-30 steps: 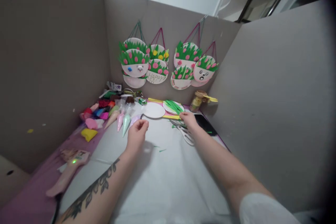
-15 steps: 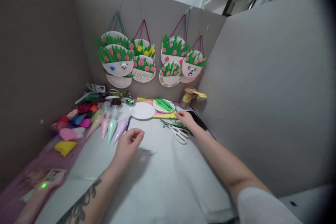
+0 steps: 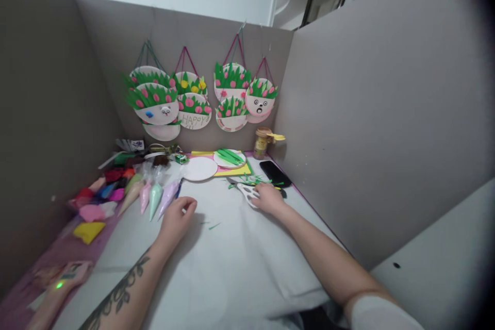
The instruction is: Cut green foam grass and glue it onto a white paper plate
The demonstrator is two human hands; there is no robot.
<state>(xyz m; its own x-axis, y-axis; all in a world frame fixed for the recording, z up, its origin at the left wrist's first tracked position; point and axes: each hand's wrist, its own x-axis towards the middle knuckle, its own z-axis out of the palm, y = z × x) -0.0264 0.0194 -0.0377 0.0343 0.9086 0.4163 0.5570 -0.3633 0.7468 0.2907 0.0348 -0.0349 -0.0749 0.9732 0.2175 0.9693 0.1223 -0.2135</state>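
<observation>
Over the handles of white-handled scissors (image 3: 246, 193) lies my right hand (image 3: 269, 199), its fingers closed on them. The blades point away to the left, beside green paper scraps (image 3: 253, 179). My left hand (image 3: 178, 219) rests on the white-covered table with loosely curled fingers and nothing visible in them. Thin green snips (image 3: 214, 226) lie just to its right. Beyond the hands is a white paper plate (image 3: 200, 169). Next to it, a second plate (image 3: 243, 161) carries green paper strips (image 3: 228, 155) on top of pink and yellow sheets.
Filled piping bags (image 3: 155, 198) and colourful packets (image 3: 93, 211) line the left side. A phone (image 3: 274, 172) and a brown-lidded jar (image 3: 261, 143) stand at the back right. Decorated plates (image 3: 157, 105) hang on the back partition. A pink device with a green light (image 3: 64, 283) is at lower left.
My right hand has come back from beside the plate of green strips and down onto the scissors' handles. The left hand has lowered slightly. The whole view has shifted.
</observation>
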